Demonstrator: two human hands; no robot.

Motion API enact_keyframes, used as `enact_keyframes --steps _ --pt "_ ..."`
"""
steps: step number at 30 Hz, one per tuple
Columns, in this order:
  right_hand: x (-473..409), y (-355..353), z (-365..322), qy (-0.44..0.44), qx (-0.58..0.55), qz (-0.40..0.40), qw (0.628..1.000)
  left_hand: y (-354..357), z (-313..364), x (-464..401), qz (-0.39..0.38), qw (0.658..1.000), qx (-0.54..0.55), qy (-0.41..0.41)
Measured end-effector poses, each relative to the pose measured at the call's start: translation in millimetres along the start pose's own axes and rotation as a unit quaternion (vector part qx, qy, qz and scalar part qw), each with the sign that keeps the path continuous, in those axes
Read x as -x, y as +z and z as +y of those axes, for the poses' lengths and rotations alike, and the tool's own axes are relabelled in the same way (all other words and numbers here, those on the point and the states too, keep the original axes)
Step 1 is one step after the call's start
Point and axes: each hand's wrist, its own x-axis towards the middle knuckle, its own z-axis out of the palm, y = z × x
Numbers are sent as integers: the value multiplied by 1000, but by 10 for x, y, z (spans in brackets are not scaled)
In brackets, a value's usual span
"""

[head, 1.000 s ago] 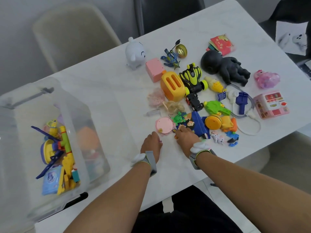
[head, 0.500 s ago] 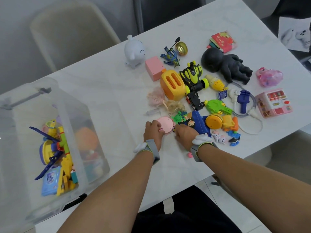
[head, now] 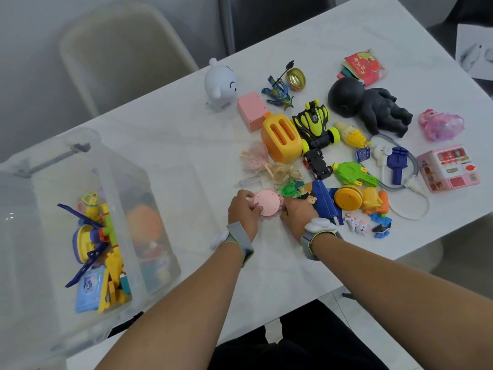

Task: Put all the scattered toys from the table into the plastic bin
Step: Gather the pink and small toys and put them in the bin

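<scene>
Left hand (head: pixel 244 209) pinching pink round toy (head: pixel 266 203) at near edge of toy pile; right hand (head: pixel 296 213) curled beside it, grip unclear; plastic bin (head: pixel 88 145) well apart at left; risk: snagged green figure (head: pixel 289 188) dragged off table (head: pixel 186 134)

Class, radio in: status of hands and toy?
Left hand grips pink round toy. Right hand pinching beside it. Plastic bin open, path clear.
</scene>
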Motion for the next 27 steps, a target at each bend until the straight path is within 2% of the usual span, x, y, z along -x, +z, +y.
enact_keyframes --steps 6,11,15,23,27 --pt "-77 -32 -52 11 -9 -21 1000 88 367 -149 -68 996 -17 48" --pt "1 -93 15 32 -43 -18 998 275 577 -277 -140 989 -35 5" --pt "128 -194 141 56 -96 2 994 364 627 -318 -173 982 36 -71" --pt "147 -331 169 48 -123 4 991 398 682 -282 -152 987 -26 -45" --pt "108 -313 80 76 -181 -10 980 257 591 -227 -109 993 -32 -35"
